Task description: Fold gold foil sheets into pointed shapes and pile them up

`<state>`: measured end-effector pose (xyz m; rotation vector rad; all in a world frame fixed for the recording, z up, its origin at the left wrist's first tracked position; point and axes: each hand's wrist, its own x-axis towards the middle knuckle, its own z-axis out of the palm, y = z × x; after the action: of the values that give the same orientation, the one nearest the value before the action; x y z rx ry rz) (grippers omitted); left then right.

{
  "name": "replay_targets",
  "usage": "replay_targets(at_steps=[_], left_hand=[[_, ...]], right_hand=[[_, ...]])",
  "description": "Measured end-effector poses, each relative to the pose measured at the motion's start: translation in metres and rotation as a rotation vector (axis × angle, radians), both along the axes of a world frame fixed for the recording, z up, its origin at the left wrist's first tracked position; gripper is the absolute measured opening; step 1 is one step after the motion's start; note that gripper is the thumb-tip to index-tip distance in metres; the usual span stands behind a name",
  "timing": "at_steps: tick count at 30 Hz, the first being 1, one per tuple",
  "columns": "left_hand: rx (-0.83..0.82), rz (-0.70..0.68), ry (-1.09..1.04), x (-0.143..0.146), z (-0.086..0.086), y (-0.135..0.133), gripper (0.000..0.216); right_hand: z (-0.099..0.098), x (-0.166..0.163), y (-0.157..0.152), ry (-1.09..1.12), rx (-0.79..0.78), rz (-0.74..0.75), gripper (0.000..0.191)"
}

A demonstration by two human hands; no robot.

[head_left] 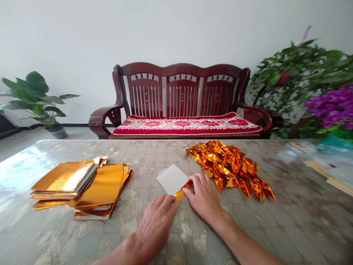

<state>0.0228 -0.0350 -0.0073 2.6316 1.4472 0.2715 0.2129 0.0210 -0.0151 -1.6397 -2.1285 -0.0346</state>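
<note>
A square sheet of gold foil paper (172,178) lies white side up on the table, one corner pointing away from me. Its near edge is folded over into a narrow gold strip. My left hand (160,217) pinches the left end of that strip, fingertips on the paper. At the strip's right end, my right hand (202,195) presses with thumb and fingers, partly hiding the fold. Right of the sheet rests a heap of folded gold foil pieces (226,165). To the left are stacks of flat gold foil sheets (102,184).
The table (143,235) has a patterned, glossy cover. Plastic bags (298,149) and papers (338,178) lie at its right edge. Beyond it stands a dark red wooden bench (180,95) with a red patterned cushion (184,125). Potted plants (56,127) flank the bench.
</note>
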Motion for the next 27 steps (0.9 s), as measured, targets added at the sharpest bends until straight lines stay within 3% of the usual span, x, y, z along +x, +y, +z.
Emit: replay_targets(at_steps=[6,11,14,18,21,23,27], left_hand=[[-0.018,-0.007,0.013,0.0,0.002,0.002,0.03],[0.026,-0.014,-0.01,0.0,0.0,0.002,0.027],[0.112,-0.026,-0.139,-0.004,-0.005,0.005,0.028],[0.381,-0.067,-0.392,-0.013,-0.011,0.007,0.046],[0.516,-0.135,-0.48,-0.015,-0.009,0.005,0.054],[0.485,-0.159,-0.506,-0.014,-0.005,0.004,0.054],[0.351,-0.089,-0.612,-0.011,0.0,0.007,0.041]], right_hand=[[0.001,0.002,0.003,0.189,-0.046,-0.027,0.021],[-0.007,0.001,0.007,0.573,-0.15,-0.031,0.036],[-0.008,0.0,0.006,0.699,-0.024,0.025,0.037],[0.003,-0.001,-0.006,0.504,0.328,0.181,0.035],[0.011,-0.003,-0.02,0.291,0.452,0.402,0.047],[0.012,-0.006,-0.028,0.233,0.455,0.495,0.053],[0.01,-0.009,-0.031,0.238,0.458,0.517,0.052]])
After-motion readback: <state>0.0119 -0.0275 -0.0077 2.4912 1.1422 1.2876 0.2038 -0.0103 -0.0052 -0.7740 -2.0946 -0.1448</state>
